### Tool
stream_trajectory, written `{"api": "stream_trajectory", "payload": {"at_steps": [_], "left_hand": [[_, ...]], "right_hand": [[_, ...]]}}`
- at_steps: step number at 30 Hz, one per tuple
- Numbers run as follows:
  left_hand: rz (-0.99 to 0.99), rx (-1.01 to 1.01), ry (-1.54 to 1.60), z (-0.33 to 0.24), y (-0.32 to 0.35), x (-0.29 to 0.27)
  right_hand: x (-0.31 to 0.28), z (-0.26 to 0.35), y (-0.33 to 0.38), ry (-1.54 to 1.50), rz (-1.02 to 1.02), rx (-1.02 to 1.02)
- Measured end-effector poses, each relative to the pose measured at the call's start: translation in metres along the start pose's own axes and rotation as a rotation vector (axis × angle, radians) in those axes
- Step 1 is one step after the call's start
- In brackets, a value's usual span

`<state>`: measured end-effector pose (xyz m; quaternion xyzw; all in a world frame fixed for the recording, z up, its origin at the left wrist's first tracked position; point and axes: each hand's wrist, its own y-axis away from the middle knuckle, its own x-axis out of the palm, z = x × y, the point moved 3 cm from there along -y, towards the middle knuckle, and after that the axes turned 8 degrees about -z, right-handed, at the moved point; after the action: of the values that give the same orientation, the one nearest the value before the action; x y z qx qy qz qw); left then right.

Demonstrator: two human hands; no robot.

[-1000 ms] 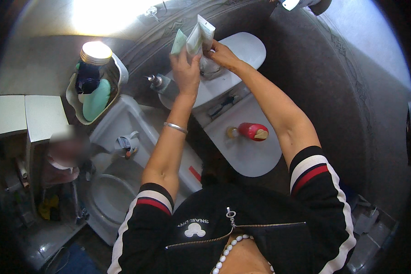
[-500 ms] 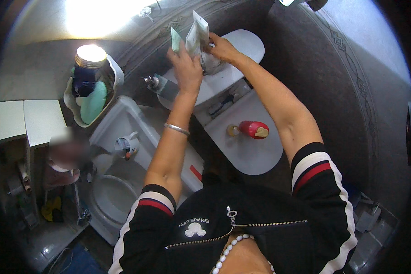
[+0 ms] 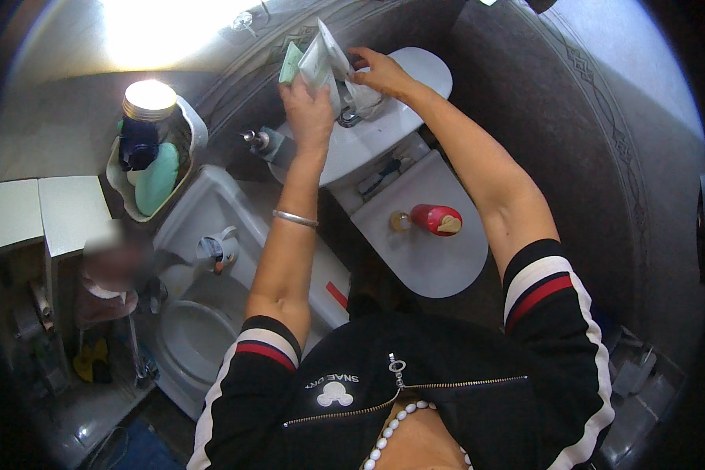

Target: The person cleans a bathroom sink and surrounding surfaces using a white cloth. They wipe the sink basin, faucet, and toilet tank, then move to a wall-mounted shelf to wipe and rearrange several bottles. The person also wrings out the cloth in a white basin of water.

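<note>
Red bottle [image 3: 437, 220] on toilet lid [image 3: 439, 262]

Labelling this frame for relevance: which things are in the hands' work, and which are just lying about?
In hand:
- left hand, holding white and green pouches
- right hand, touching the pouches above the cistern lid

Lying about:
- red bottle on the toilet lid
- basket of bottles
- sink
- tap

You wore a black zip-up jacket [image 3: 415, 392] with short sleeves, each cuff banded in white and red stripes. A small white emblem sat on the chest beside the silver zipper pull. A thin silver bangle [image 3: 294, 218] circled your left wrist, and a white bead necklace [image 3: 392, 435] hung at your neck.
</note>
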<state>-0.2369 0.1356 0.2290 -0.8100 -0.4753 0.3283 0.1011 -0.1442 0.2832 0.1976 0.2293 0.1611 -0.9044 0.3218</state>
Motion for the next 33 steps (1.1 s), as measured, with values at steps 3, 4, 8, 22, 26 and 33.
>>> {"api": "stream_trajectory", "payload": {"at_steps": [3, 4, 8, 22, 26, 33], "left_hand": [[-0.039, 0.031, 0.020, 0.000, 0.002, 0.000], [-0.044, 0.026, 0.018, -0.001, 0.004, 0.001], [-0.069, 0.003, 0.087, -0.005, 0.003, 0.002], [-0.071, -0.152, 0.102, 0.004, 0.003, 0.003], [-0.089, -0.082, 0.097, 0.005, 0.005, 0.003], [-0.055, -0.079, 0.122, 0.005, 0.005, -0.006]], "right_hand": [[-0.001, 0.007, 0.000, 0.008, 0.033, 0.048], [0.000, 0.006, -0.001, 0.027, 0.035, 0.056], [0.000, 0.004, -0.003, 0.131, 0.002, 0.028], [0.011, 0.010, -0.014, 0.272, -0.013, 0.043], [0.004, 0.013, -0.013, 0.315, -0.027, 0.007], [-0.007, 0.021, -0.010, 0.467, 0.075, -0.051]]}}
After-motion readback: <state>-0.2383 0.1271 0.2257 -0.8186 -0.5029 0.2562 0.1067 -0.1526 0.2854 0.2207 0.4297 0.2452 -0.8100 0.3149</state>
